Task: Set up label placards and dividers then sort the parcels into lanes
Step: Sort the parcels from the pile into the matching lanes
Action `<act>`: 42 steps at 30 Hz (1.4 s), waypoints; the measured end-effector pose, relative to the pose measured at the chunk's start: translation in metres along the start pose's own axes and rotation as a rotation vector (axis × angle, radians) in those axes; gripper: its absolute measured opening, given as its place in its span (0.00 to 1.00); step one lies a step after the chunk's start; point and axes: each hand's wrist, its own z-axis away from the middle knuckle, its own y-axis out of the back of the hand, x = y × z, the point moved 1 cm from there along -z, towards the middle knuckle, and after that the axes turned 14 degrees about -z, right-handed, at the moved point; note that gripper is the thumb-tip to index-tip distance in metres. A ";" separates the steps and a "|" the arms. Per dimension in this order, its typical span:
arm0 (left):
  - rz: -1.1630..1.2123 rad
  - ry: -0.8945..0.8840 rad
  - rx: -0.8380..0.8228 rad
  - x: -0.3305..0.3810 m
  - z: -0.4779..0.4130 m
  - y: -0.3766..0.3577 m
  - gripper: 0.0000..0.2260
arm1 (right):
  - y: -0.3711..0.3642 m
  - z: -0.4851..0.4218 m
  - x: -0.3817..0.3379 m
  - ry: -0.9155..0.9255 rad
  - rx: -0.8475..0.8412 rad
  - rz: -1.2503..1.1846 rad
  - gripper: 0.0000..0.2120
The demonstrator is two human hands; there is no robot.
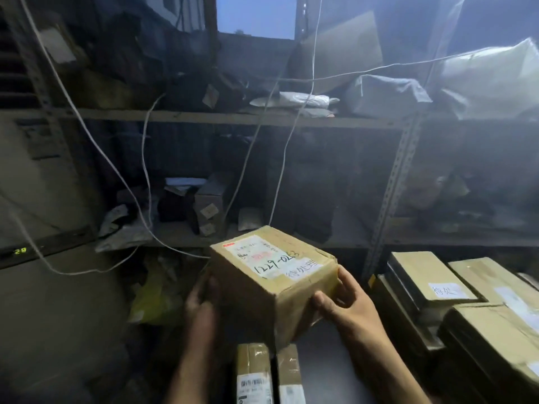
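Presently the right hand (pixel 347 301) grasps a brown parcel (pixel 262 290), thumb on the near face, fingers wrapped round the right corner. The left hand (pixel 201 298) clasps the parcel's left side; it is dim and its fingertips are hidden behind the cardboard. The parcel is held tilted, off any surface.

Below it, two taped parcels (pixel 253 371) are cut off by the frame edge. Right of it are stacked boxes (pixel 490 325) with white slips. Behind it is a shelf (pixel 189 116) with murky contents and hanging white cables (pixel 143 158).
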 end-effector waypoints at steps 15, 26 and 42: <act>-0.076 0.146 -0.342 0.031 0.163 0.003 0.35 | 0.053 0.089 -0.009 -0.007 -0.127 -0.057 0.35; -0.327 -0.045 -0.248 0.028 0.264 0.021 0.26 | 0.072 0.174 -0.015 -0.240 -0.142 -0.093 0.19; -0.459 -0.056 -0.448 0.008 0.369 0.000 0.17 | 0.116 0.297 -0.054 -0.163 0.071 0.009 0.13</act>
